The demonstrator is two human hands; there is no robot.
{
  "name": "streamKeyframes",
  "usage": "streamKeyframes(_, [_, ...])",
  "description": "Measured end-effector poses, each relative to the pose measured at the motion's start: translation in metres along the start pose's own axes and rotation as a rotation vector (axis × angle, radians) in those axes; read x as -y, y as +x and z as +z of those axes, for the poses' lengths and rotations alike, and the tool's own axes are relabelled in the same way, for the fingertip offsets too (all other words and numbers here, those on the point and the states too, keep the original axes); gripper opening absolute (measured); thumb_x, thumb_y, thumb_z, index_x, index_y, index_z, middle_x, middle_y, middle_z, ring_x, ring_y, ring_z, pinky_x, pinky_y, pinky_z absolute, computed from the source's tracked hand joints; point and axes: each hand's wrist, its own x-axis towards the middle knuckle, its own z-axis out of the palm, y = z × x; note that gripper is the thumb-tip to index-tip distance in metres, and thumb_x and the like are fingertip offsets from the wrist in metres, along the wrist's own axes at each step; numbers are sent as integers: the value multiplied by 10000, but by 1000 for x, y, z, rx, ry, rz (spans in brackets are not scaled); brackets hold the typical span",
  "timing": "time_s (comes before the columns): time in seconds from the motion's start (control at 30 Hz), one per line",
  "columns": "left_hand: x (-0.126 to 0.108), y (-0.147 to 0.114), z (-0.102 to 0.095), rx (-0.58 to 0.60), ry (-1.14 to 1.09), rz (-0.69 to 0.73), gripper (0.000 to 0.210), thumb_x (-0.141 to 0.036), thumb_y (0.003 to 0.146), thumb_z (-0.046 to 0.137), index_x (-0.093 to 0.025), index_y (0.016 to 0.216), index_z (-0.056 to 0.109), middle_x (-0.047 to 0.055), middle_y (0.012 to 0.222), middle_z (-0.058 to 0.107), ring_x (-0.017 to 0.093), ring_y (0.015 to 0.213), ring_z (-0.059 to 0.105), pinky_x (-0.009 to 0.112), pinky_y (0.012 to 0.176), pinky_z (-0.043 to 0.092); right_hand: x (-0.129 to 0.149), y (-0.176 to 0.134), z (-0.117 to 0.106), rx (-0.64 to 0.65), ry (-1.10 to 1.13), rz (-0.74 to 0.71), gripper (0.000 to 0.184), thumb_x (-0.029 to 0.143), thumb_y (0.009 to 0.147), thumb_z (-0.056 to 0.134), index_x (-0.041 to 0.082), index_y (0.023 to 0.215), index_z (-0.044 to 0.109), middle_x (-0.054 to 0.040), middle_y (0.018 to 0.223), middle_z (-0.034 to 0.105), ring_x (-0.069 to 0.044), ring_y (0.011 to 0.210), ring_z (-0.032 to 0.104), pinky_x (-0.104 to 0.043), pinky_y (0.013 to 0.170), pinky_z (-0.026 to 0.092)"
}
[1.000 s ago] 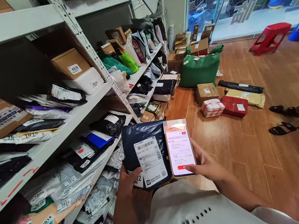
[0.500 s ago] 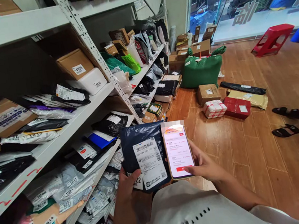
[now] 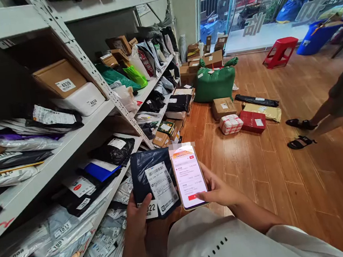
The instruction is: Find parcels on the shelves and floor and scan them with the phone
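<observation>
My left hand [image 3: 140, 210] grips a dark blue mailer parcel [image 3: 139, 170] at its lower left, thumb on the front. On the parcel are a white shipping label [image 3: 162, 186] and a smaller sticker ending in "22", partly under my thumb. Close beside it, my right hand [image 3: 218, 187] holds a smartphone [image 3: 187, 176] upright by its right side. The phone's lit screen shows a list with a red button low down, and my right thumb rests by that button. The fingers behind both items are hidden.
White metal shelves [image 3: 90, 126] full of numbered parcels run along my left. On the wooden floor ahead lie a green sack [image 3: 214, 83], a brown carton [image 3: 223, 107] and a red box [image 3: 252, 121]. A red stool [image 3: 281, 52] stands farther back. Another person's legs [image 3: 321, 106] are at the right.
My view has turned to the right, so shelves and floor items sit farther left. The parcel's number sticker shows more now. Both hands keep their holds, and more of the other person's legs shows.
</observation>
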Motion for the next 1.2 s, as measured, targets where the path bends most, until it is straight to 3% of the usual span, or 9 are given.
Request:
streamKeyframes(0.17, [8, 0, 18, 63, 88, 65, 712, -365, 596, 829, -243, 1211, 492, 38, 909, 725, 202, 682, 700, 313, 607, 572, 0, -6, -5, -15, 47, 4, 859, 110, 713, 770, 327, 1398, 298, -51, 1303, 586, -189, 1076, 631, -352, 911, 507])
streamKeyframes(0.27, [8, 1, 29, 114, 170, 263, 801, -351, 661, 791, -315, 1359, 401, 54, 1206, 641, 185, 925, 673, 275, 734, 554, 0, -9, -4, -83, 79, 13, 832, 114, 688, 791, 329, 1364, 356, -22, 1269, 610, -177, 1070, 629, -328, 900, 509])
streamKeyframes(0.33, [7, 2, 37, 186, 251, 355, 731, -336, 700, 755, -326, 1358, 438, 41, 1284, 599, 177, 992, 644, 245, 760, 531, -1, -9, -2, -153, 134, 20, 701, 180, 727, 775, 319, 1315, 419, -6, 1216, 644, -163, 1032, 642, -306, 869, 518])
streamKeyframes(0.43, [6, 2, 48, 349, 448, 297, 290, -347, 771, 648, -207, 1020, 698, 40, 938, 714, 158, 716, 648, 219, 585, 492, -4, -5, 3, -278, 210, 9, 432, 340, 833, 670, 273, 1227, 506, -11, 1116, 691, -159, 976, 659, -293, 845, 521])
streamKeyframes(0.5, [5, 1, 58, 380, 539, 313, 176, -299, 771, 605, -184, 791, 738, 34, 769, 713, 162, 657, 634, 226, 578, 481, -7, -3, 5, -350, 214, 8, 374, 391, 862, 619, 258, 1200, 527, -15, 1068, 707, -170, 956, 666, -303, 837, 523])
streamKeyframes(0.57, [4, -1, 68, 360, 547, 400, 144, -236, 732, 605, -191, 721, 741, 33, 770, 723, 182, 723, 652, 238, 650, 498, -11, 0, 5, -396, 187, 14, 364, 399, 858, 619, 263, 1184, 532, -14, 1057, 711, -189, 949, 670, -322, 823, 527])
streamKeyframes(0.77, [4, 3, 87, 425, 386, 303, 257, -385, 760, 612, -172, 807, 748, 37, 697, 707, 163, 531, 589, 242, 510, 454, -17, 1, -5, -468, 118, -17, 396, 442, 837, 628, 274, 1180, 525, -20, 1139, 681, -224, 984, 654, -360, 853, 500])
streamKeyframes(1.0, [-1, 19, 103, 374, 556, 487, 315, -443, 810, 602, -159, 775, 732, 15, 711, 678, 156, 662, 564, 220, 612, 433, -26, 3, -17, -538, -49, -82, 398, 529, 894, 517, 249, 1175, 553, -29, 1227, 637, -222, 1126, 565, -336, 904, 448])
streamKeyframes(1.2, [-5, 28, 112, 408, 548, 493, 404, -488, 835, 554, -159, 613, 629, -20, 572, 551, 118, 568, 452, 212, 538, 346, -23, 6, -17, -528, -108, -85, 452, 565, 886, 508, 248, 1206, 544, -36, 1246, 618, -218, 1097, 568, -327, 898, 435])
